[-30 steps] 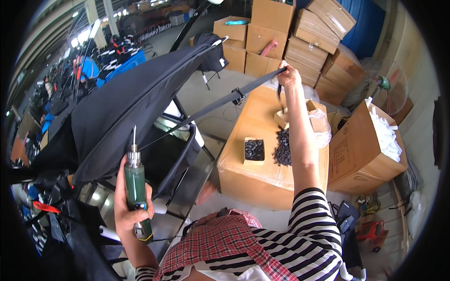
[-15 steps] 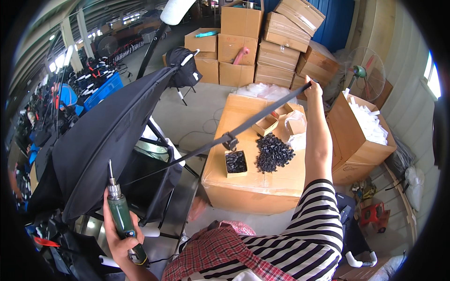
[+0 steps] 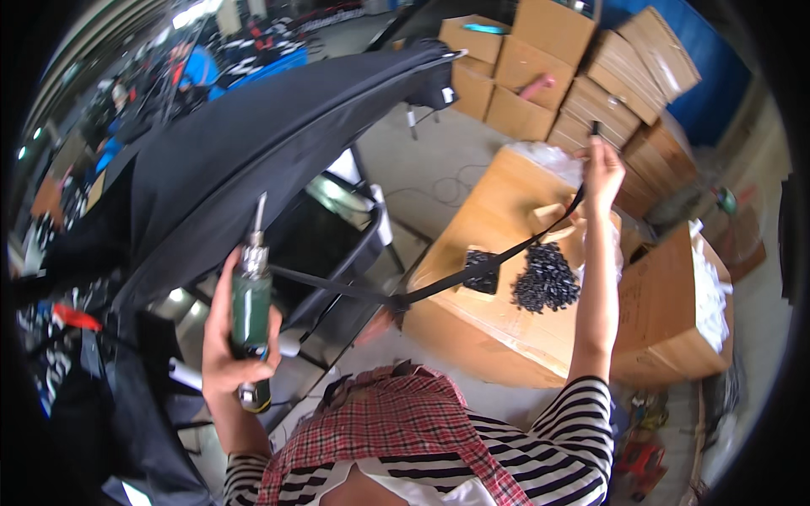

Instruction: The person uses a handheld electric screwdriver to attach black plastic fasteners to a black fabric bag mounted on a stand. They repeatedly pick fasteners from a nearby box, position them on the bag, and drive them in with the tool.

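Note:
My left hand (image 3: 221, 358) is closed around a green electric screwdriver (image 3: 251, 312), its bit pointing up in front of a stroller-like frame with a black fabric canopy (image 3: 278, 118). With my right hand (image 3: 602, 179), raised at the far right, I pinch the end of a black webbing strap (image 3: 472, 271). A short dark tip sticks out above the fingers. The strap sags from that hand across the carton's edge and runs left toward the black frame, passing behind the screwdriver. A dark lump, perhaps a slider, sits at its lowest bend.
A large carton (image 3: 456, 337) stands ahead, bearing a pile of small black parts (image 3: 547, 278) and a small box (image 3: 481, 271) of the same. To the right is an open carton (image 3: 658, 325) of white pieces. Stacked cartons (image 3: 540, 63) rise behind. A red object (image 3: 639, 464) lies at lower right.
The view has turned and tilted. The strap, stretched nearly straight before, now sags, and its slider hangs lower. The screwdriver has come up and to the right in the picture, still in my left hand.

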`<control>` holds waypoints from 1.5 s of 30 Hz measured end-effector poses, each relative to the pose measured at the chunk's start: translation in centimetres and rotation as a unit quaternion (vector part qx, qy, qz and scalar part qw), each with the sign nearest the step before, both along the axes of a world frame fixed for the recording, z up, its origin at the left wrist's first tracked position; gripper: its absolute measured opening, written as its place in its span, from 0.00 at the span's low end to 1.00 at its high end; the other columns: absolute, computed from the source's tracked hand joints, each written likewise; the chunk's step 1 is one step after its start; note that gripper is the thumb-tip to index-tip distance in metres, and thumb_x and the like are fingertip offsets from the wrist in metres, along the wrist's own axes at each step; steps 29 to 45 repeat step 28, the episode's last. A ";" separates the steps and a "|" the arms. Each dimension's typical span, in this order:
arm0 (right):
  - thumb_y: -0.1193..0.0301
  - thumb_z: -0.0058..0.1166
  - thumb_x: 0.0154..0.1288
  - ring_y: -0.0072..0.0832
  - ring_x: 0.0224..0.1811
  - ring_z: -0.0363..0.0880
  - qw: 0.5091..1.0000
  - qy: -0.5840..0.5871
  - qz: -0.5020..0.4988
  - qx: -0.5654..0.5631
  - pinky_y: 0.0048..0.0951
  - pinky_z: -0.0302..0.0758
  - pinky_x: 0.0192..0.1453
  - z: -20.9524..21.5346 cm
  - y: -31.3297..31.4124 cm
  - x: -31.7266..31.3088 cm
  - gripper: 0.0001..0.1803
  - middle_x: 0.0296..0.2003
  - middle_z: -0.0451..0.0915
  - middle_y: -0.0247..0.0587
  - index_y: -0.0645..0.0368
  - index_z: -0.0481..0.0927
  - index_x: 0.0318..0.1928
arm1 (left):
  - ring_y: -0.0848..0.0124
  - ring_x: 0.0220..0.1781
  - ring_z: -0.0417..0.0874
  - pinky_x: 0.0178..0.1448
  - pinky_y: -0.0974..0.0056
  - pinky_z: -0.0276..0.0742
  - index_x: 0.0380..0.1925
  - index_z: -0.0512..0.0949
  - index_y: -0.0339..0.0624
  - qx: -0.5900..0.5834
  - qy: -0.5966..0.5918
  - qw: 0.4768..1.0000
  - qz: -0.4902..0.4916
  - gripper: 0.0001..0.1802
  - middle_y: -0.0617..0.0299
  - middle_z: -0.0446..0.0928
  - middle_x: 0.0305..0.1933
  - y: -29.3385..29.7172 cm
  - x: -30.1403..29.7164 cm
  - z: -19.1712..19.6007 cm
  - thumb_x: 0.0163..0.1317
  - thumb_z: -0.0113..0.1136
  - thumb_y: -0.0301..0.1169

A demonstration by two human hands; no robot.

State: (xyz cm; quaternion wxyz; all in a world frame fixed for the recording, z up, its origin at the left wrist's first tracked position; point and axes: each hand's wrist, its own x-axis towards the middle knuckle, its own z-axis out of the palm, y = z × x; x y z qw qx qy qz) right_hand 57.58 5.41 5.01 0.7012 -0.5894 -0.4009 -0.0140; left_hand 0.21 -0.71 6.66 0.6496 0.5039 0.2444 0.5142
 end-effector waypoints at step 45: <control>0.73 0.69 0.59 0.28 0.14 0.72 0.887 -0.431 0.008 0.164 0.29 0.69 0.20 -2.0 11.0 -31.7 0.20 0.15 0.71 0.31 0.59 0.85 0.53 | 0.69 0.23 0.82 0.29 0.71 0.76 0.79 0.43 0.40 0.023 0.007 1.000 -0.004 0.71 0.52 0.77 0.33 1.1 -0.8 0.7 0.33 0.76 0.24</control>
